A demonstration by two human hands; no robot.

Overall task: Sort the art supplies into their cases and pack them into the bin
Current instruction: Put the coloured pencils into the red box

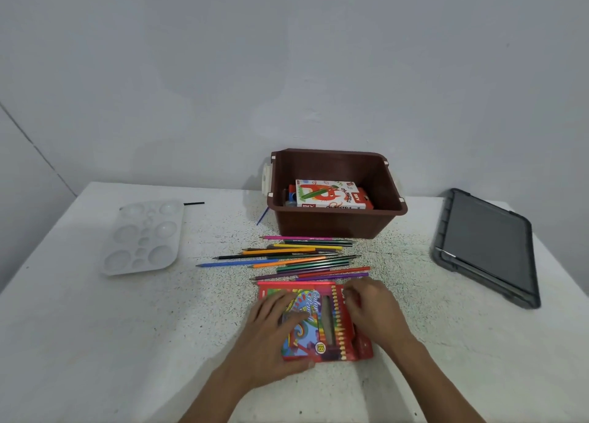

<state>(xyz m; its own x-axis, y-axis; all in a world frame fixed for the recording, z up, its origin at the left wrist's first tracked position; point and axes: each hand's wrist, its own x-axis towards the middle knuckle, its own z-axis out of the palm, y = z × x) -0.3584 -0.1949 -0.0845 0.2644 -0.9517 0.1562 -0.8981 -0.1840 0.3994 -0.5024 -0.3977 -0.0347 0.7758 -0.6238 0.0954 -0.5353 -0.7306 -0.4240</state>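
Note:
A red colour-pencil box [322, 323] lies flat on the table in front of me. My left hand [274, 330] lies on its left half, fingers spread over the cover and thumb at the near edge. My right hand [373, 311] has curled fingers at the box's right end, gripping the flap there. Several loose coloured pencils [296, 256] lie in a row just beyond the box. Behind them stands a brown bin [338, 228] holding an oil pastels box [331, 194] and some small items.
A white paint palette [143, 237] lies at the left, with a thin black stick [193, 203] behind it. A blue stick [263, 216] leans by the bin's left side. The grey bin lid [487, 247] lies at the right. A wall rises behind the table.

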